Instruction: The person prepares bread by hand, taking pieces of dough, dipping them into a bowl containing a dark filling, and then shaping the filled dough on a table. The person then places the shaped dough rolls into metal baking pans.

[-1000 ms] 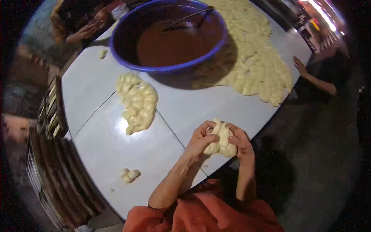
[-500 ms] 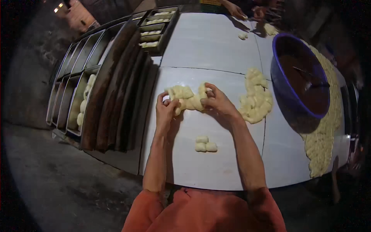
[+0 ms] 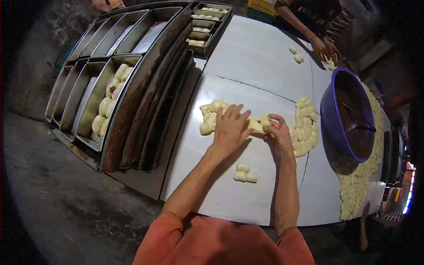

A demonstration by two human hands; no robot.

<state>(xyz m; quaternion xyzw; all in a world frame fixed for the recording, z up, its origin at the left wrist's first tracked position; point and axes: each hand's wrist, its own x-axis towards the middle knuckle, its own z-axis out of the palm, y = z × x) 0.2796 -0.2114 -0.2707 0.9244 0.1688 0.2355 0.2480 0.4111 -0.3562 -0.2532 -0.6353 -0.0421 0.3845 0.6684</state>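
Note:
A lumpy piece of pale dough [image 3: 210, 125] lies on the white tiled table [image 3: 251, 57]. My left hand [image 3: 227, 128] rests over it with fingers spread. Just right of that, my right hand [image 3: 277, 134] pinches the end of the dough, lifting a small lump between thumb and fingers. A curved mass of dough [image 3: 304, 137] lies to the right, and a little group of dough pieces [image 3: 245, 176] sits nearer me.
Stacked metal tins [image 3: 90, 70], some holding dough balls, stand left, with more filled tins [image 3: 205, 31] behind. A purple basin [image 3: 329, 115] of brown mixture and spread dough [image 3: 357, 190] are right. A co-worker's hands [image 3: 327, 51] work at the far edge.
My view has swung toward the tins. My left hand has moved from gripping the dough's left end to lying spread over it; my right hand still pinches the dough.

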